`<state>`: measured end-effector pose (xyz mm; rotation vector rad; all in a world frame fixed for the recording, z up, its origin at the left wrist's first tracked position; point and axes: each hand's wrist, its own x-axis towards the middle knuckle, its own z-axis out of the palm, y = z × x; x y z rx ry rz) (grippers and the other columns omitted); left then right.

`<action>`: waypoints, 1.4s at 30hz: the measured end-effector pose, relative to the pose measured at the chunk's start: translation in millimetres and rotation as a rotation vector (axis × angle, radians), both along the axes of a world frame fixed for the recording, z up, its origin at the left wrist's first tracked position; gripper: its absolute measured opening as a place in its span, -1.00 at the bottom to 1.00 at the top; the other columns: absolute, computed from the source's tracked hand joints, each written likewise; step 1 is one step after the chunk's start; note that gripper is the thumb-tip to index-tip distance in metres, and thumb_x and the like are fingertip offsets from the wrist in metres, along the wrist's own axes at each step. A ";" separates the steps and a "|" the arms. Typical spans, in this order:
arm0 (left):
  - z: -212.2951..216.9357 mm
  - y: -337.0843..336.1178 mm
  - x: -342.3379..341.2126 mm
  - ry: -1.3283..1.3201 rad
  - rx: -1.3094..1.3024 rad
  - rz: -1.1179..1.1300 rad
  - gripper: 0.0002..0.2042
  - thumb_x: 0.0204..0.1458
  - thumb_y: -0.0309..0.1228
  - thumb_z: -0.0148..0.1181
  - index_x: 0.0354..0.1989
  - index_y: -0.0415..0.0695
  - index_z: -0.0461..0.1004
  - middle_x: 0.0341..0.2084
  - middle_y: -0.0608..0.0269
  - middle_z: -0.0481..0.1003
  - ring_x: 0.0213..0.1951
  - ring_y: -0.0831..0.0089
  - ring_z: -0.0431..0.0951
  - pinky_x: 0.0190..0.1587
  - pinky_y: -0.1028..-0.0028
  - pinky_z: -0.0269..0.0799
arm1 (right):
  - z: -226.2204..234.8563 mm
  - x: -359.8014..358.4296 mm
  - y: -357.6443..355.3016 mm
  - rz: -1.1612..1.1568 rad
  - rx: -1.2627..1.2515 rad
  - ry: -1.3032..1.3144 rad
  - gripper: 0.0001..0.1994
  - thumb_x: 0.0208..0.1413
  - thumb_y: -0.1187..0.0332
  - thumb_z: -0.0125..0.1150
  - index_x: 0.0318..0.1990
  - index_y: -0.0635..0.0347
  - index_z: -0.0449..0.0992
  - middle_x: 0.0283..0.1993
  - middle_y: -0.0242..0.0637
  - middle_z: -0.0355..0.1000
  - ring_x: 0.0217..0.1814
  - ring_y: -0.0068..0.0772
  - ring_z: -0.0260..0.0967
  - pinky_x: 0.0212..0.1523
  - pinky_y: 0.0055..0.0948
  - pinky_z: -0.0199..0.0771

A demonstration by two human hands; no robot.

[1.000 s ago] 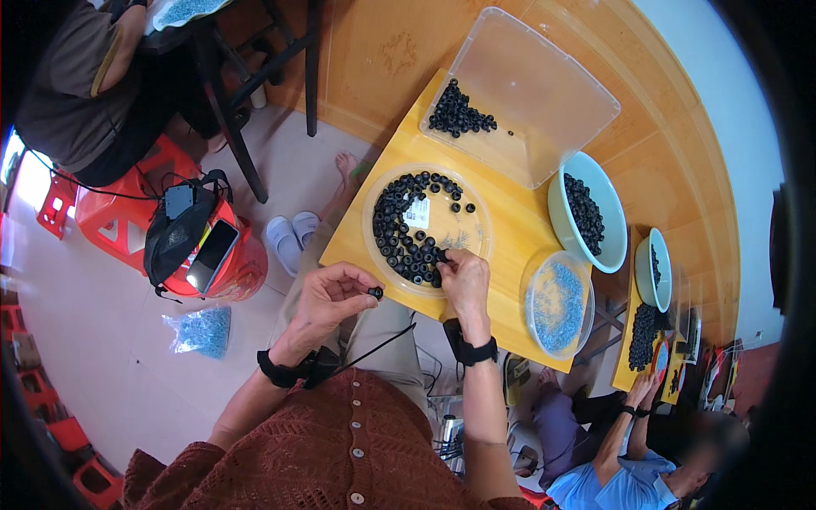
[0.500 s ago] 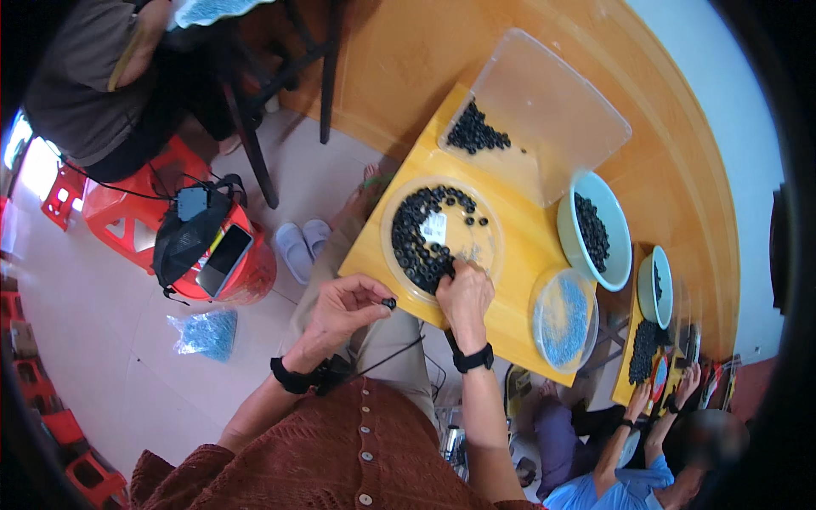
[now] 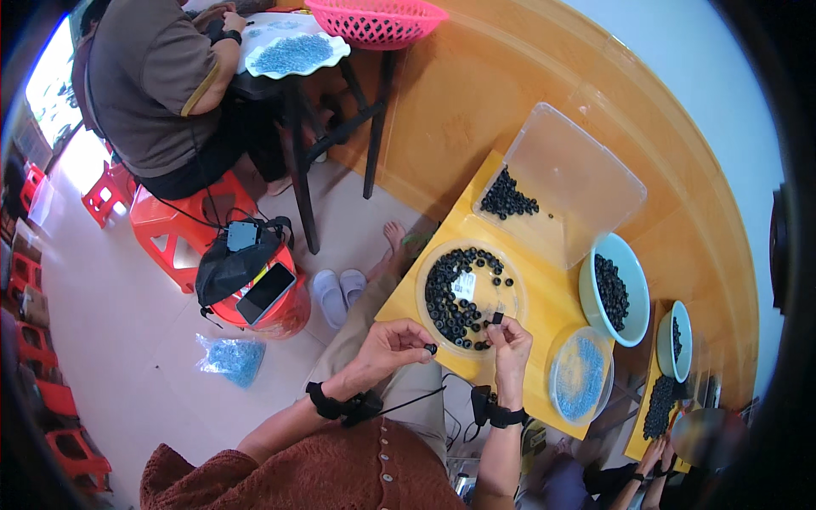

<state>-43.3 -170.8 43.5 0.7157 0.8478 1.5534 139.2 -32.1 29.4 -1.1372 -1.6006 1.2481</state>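
Note:
My left hand (image 3: 387,350) is closed in a pinch on a small round black part (image 3: 431,348) with a hole in it, just off the table's near edge. Between the thumb and finger of my right hand (image 3: 510,347) is a small black piece (image 3: 497,318), dark and blocky from this side. It is raised over the right rim of a round clear tray (image 3: 515,296). Many loose black ring-shaped parts (image 3: 442,293) lie in that tray, mostly on its left side, around a white label.
On the yellow table (image 3: 531,327) stand a tilted clear box lid (image 3: 578,183) with black parts, a pale green bowl (image 3: 636,330) of black parts and a clear dish (image 3: 557,399) of blue bits. Red stools (image 3: 183,246) stand left. Two other people sit nearby.
My right hand has come up out of the parts in the tray and now pinches a black piece. My left hand keeps its part. The view has shifted, showing more of the far table.

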 end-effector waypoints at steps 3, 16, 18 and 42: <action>2.9 2.7 4.4 -0.017 0.017 -0.023 -0.81 -0.12 -0.62 0.18 -0.29 -0.25 0.41 -0.40 0.32 0.47 -0.35 0.63 0.48 -0.24 0.64 0.41 | 21.9 0.7 -10.1 0.071 -0.195 0.174 -0.88 -0.08 0.61 0.08 -0.34 0.30 0.48 -0.44 -0.34 0.43 -0.44 -0.60 0.36 -0.43 -0.67 0.30; 6.4 1.7 14.2 -0.033 0.020 -0.057 -0.83 -0.08 -0.66 0.12 -0.27 -0.27 0.39 -0.32 0.22 0.46 -0.29 0.52 0.49 -0.18 0.53 0.44 | 37.6 7.4 -30.7 0.195 -0.518 0.640 -0.78 -0.15 0.68 0.14 -0.26 0.32 0.46 -0.36 -0.24 0.46 -0.32 -0.42 0.45 -0.25 -0.53 0.48; 8.3 2.4 13.6 -0.021 0.008 -0.063 -0.82 -0.08 -0.65 0.12 -0.27 -0.27 0.39 -0.32 0.22 0.46 -0.30 0.52 0.49 -0.18 0.53 0.44 | 37.1 7.0 -31.5 0.184 -0.505 0.615 -0.79 -0.13 0.66 0.13 -0.26 0.32 0.46 -0.37 -0.24 0.46 -0.34 -0.42 0.45 -0.26 -0.54 0.49; -1.0 12.8 15.5 -0.272 0.062 -0.074 -0.82 -0.03 -0.56 0.11 -0.22 -0.26 0.39 -0.32 0.25 0.47 -0.28 0.53 0.49 -0.16 0.55 0.42 | 77.5 -26.4 -64.4 0.205 0.172 -0.064 -0.88 -0.16 0.67 0.15 -0.38 0.43 0.44 -0.48 -0.23 0.37 -0.48 -0.51 0.37 -0.46 -0.60 0.37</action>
